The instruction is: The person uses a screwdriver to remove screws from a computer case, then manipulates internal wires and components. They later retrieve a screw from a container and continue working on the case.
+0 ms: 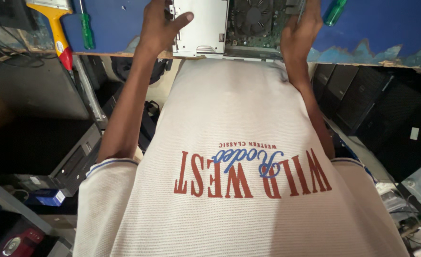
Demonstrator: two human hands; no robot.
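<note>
An opened computer case (229, 28) lies at the near edge of a blue worktable (115, 21), showing a silver drive bay and a dark fan on a circuit board. My left hand (159, 26) grips the case's left side, thumb laid over the silver bay. On the right side of the case rests my right hand (302, 29), fingers curled against the edge. My cream printed shirt fills the lower middle of the view and hides the table's underside.
A green-handled screwdriver (86, 29) and a yellow-and-red tool (56, 26) lie on the table at left. Another green screwdriver (335, 12) sits at top right. Dark computer towers (362, 100) stand on the floor at right, a flat desktop unit (75, 159) at left.
</note>
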